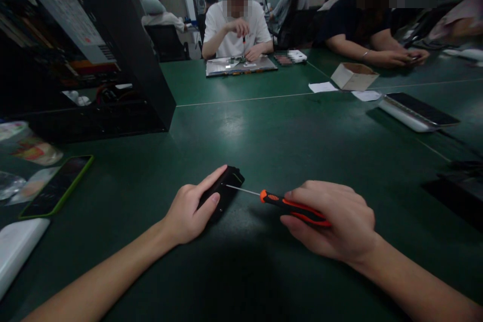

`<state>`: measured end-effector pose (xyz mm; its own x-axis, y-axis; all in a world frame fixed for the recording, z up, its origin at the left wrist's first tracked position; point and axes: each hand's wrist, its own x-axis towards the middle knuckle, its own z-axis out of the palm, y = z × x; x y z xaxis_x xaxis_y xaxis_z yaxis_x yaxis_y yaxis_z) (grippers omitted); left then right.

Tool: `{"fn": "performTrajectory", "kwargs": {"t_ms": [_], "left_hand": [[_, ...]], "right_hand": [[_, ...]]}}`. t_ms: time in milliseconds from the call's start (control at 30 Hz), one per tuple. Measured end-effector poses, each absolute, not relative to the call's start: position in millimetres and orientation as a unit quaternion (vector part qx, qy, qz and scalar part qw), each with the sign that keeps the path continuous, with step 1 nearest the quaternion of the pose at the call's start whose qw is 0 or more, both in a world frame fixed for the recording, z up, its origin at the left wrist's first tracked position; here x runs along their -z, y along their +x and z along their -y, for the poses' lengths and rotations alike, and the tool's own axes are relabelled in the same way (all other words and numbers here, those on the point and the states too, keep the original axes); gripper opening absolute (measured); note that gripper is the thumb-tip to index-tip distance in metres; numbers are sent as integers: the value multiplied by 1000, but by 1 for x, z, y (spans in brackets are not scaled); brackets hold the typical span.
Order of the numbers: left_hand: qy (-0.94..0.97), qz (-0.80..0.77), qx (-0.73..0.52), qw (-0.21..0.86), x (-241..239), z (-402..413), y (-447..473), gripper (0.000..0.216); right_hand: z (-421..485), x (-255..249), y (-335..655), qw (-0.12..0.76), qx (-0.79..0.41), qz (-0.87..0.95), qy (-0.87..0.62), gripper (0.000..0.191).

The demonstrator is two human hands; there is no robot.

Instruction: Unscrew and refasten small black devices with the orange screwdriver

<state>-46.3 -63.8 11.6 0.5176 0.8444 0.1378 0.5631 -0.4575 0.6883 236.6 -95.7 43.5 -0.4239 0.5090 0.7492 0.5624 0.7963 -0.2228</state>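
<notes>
My left hand (193, 210) is closed around a small black device (228, 192), which stands tilted over the green tabletop. Small screws or holes dot the face turned to the right, and its exact kind is unclear. In my right hand (335, 216) is a screwdriver (277, 200) with an orange and black handle, gripped between thumb and fingers. Its thin metal shaft points left, and the tip meets the device's face near the upper screw spot. Whether the tip sits in a screw cannot be made out.
At left are a phone with a green edge (56, 186), a cup (30, 143), a white object (20, 249) and a black open-sided case (124, 60). Across the table (234, 136), a person works on a flat panel (241, 66). A small box (353, 77) and a thick slab-like device (417, 110) lie right.
</notes>
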Motion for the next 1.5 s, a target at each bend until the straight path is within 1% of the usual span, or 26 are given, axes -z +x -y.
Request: {"fn": "performTrajectory", "kwargs": {"t_ms": [100, 267, 367, 467, 567, 700, 833, 900, 933, 1000, 1033, 1067, 1167, 1233, 1267, 1400, 1500], "left_hand": [[821, -427, -242, 289, -10, 64, -46, 59], [814, -441, -239, 292, -10, 66, -46, 59], [805, -453, -246, 294, -10, 65, -45, 59], [803, -447, -251, 304, -9, 64, -45, 60], [788, -459, -278, 302, -7, 66, -45, 58], [779, -471, -290, 296, -1, 66, -48, 58], [793, -467, -289, 261, 8, 61, -54, 58], [777, -503, -288, 246, 11, 59, -57, 55], [776, -509, -283, 241, 11, 58, -57, 55], [785, -506, -263, 240, 10, 57, -58, 56], [792, -499, -250, 246, 8, 58, -57, 57], [784, -509, -257, 244, 7, 59, -56, 56], [765, -519, -281, 259, 3, 62, -51, 56], [756, -517, -292, 276, 1, 63, -47, 57], [752, -516, -299, 282, 1, 63, -45, 58], [731, -520, -329, 294, -1, 60, -42, 58], [727, -515, -322, 319, -2, 57, -45, 60]], "right_hand": [[96, -44, 238, 426, 35, 838, -340, 6], [95, -40, 231, 477, 19, 825, -303, 21], [97, -37, 228, 462, 25, 840, -284, 18], [99, -38, 230, 439, 26, 857, -268, 10], [98, -40, 233, 405, 44, 869, -281, 17], [93, -38, 234, 417, 42, 874, -248, 13], [89, -32, 230, 406, 28, 890, -205, 12], [88, -29, 228, 409, 30, 890, -198, 13], [88, -29, 226, 417, 36, 886, -201, 17], [89, -29, 226, 432, 50, 871, -226, 33], [90, -29, 226, 433, 51, 866, -246, 39], [90, -30, 227, 429, 50, 861, -268, 40], [91, -32, 230, 421, 14, 849, -319, 24], [90, -32, 232, 431, -22, 843, -322, 14], [89, -31, 231, 435, -37, 843, -315, 16], [87, -21, 228, 435, -40, 849, -297, 34], [86, -11, 227, 466, -49, 843, -265, 50]]}}
